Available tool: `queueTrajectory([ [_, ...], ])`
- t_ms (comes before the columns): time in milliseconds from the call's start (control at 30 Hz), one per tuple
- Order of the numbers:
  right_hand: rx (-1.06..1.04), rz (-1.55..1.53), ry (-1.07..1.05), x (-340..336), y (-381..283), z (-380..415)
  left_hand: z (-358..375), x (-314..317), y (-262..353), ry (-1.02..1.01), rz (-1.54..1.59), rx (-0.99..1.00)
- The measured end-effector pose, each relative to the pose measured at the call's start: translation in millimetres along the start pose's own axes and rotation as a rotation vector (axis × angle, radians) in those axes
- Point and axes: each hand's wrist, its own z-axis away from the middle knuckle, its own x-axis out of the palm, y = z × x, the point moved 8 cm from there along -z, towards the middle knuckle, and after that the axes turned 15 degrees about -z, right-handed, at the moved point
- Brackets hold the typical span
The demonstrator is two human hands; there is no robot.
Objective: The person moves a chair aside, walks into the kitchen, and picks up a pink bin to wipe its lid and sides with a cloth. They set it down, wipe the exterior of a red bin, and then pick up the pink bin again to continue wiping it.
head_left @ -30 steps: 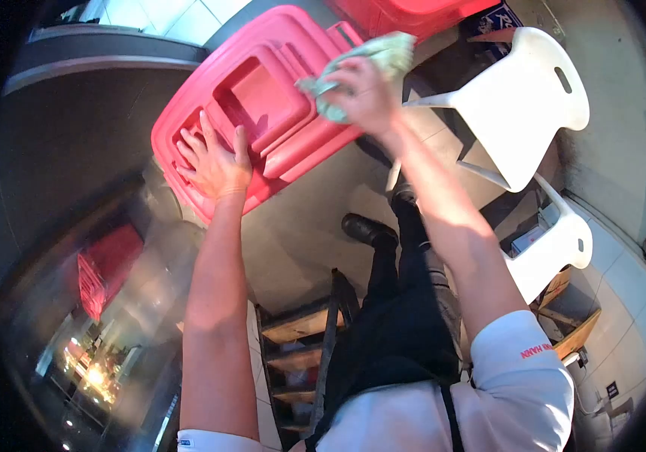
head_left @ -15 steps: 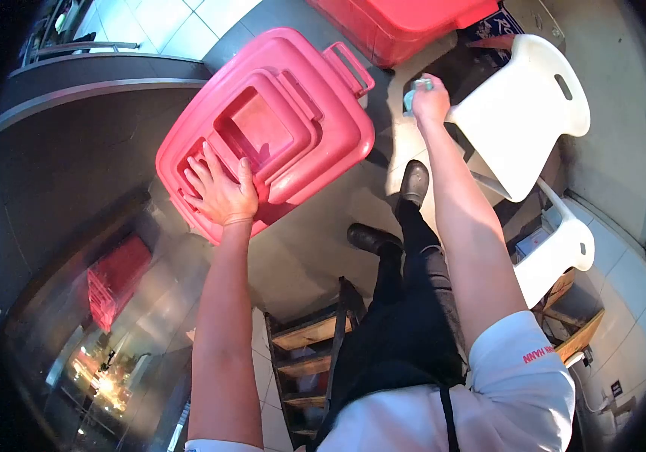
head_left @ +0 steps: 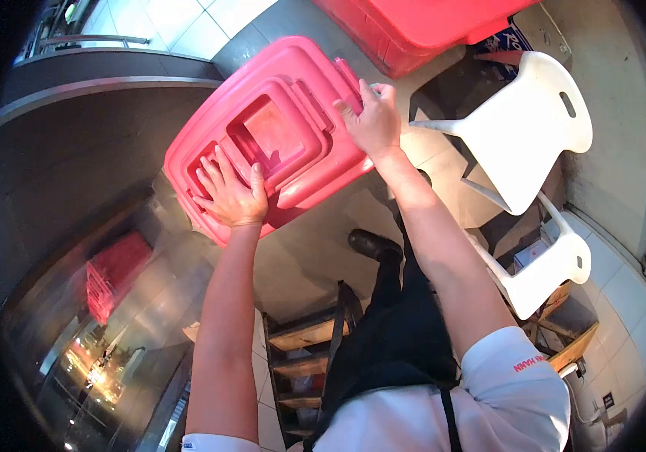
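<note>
Pink plastic bin (head_left: 269, 137) ahead of the wearer; the left hand (head_left: 230, 192) lies open across it, probably for steadiness; the right hand (head_left: 374, 122) half-curls at its right edge, grip unclear.

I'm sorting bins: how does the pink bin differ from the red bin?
The pink bin looks paler, the red bin deeper. The pink bin's top has a squarish recess; the red bin's visible top looks plain. The left hand lies on the pink bin; no hand touches the red bin. Both have rounded edges.
</note>
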Motion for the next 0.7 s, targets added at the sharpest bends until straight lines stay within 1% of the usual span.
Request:
queueTrajectory([
  [67,-0.039,0.038,-0.013,1,-1,0,2,1,2,-0.005,-0.003,-0.002],
  [167,-0.019,-0.009,-0.046,0,11,-2,2,1,1,0.002,0.005,-0.010],
  [200,-0.115,-0.093,-0.006,-6,13,-5,1,2,1,0.006,0.009,-0.010],
  [267,0.274,-0.713,0.049,-15,67,-21,2,4,-1,0.017,0.027,-0.010],
  [300,0.466,-1.023,0.072,-20,69,-27,0,4,0,0.009,0.037,-0.012],
  [333,0.533,-1.418,0.178,-32,65,-32,0,5,0,-0.004,0.045,-0.013],
  [400,0.368,-1.278,0.074,-30,67,-55,0,8,-1,-0.028,0.069,-0.019],
  [433,0.242,-1.079,0.004,-14,65,-68,0,8,0,-0.013,0.087,-0.010],
  [467,0.309,-0.963,-0.335,22,63,-65,1,8,0,-0.001,0.103,-0.001],
  [500,0.251,-0.920,-0.279,44,57,-63,1,7,0,0.010,0.119,0.005],
  [533,0.281,-0.942,-0.291,47,69,-55,1,6,0,0.000,0.133,0.005],
  [567,0.308,-0.960,-0.308,34,64,-44,1,6,-1,-0.010,0.133,0.014],
  [633,0.333,-0.846,-0.304,13,74,-11,0,8,0,-0.031,0.146,0.021],
  [700,0.342,-0.752,-0.299,12,78,-14,-3,6,2,-0.036,0.146,0.024],
])
